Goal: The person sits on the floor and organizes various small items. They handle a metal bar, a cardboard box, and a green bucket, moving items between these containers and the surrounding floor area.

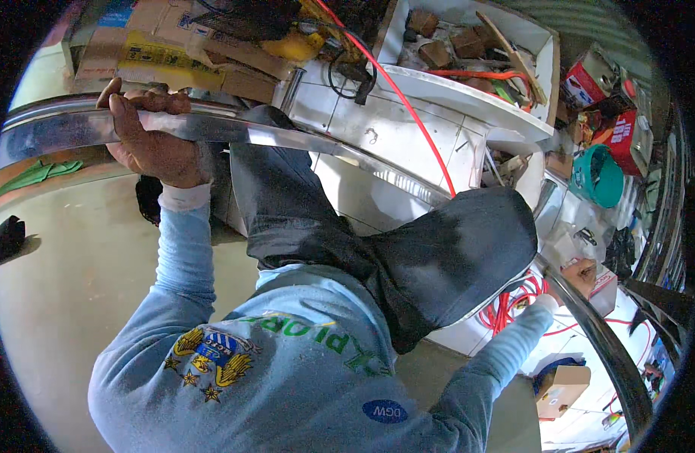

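Note:
My left hand (155, 133) is closed around a long polished metal bar (257, 133), thumb on the near side and fingers over the far edge. The bar passes in front of my left leg and disappears behind my right knee (483, 226). Another stretch of shiny metal bar (602, 340) comes out beyond that knee and runs to the lower right; whether it is the same piece is hidden. My right sleeve (512, 345) reaches to this stretch, its pale cuff against the metal. Behind the bar my right hand is hidden, so its grip does not show.
Scrap fills a white open box (478, 85) ahead. A red hose or cable (404, 102) slants down to my knee; red coils (503, 311) lie beside my right leg. Cardboard (172, 51), a teal bucket (597, 175) and a small carton (563, 390) stand around, with green cloth (38, 175) left.

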